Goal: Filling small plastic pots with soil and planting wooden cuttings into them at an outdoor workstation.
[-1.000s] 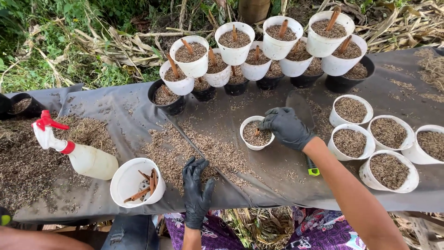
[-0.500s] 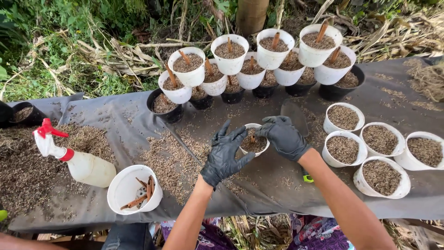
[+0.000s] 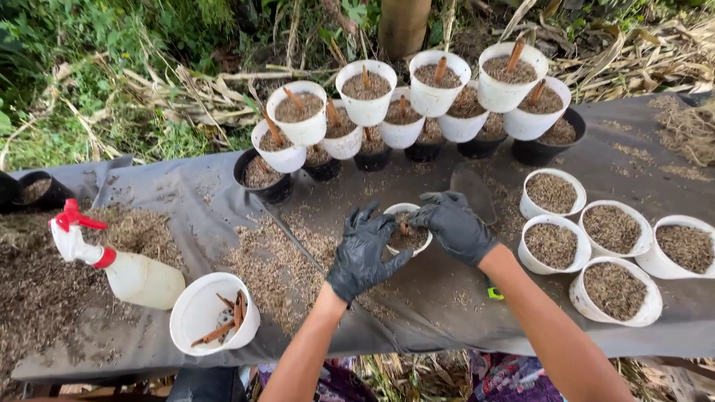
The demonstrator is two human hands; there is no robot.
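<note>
The person is wearing black gloves on both hands. The left hand (image 3: 365,253) is showing in a thin, close-fitting glove with a faint sheen and fine creases running across the palm and along the fingers. The right hand (image 3: 456,227) is wearing a matching glove, its back looking smooth and slightly wrinkled at the knuckles. Both gloves are ending at the wrist in a plain cuff. Beyond the cuffs the forearms are showing bare, with no sleeves reaching them. Near the bottom edge, patterned purple and pink cloth is showing on the person's lap.
</note>
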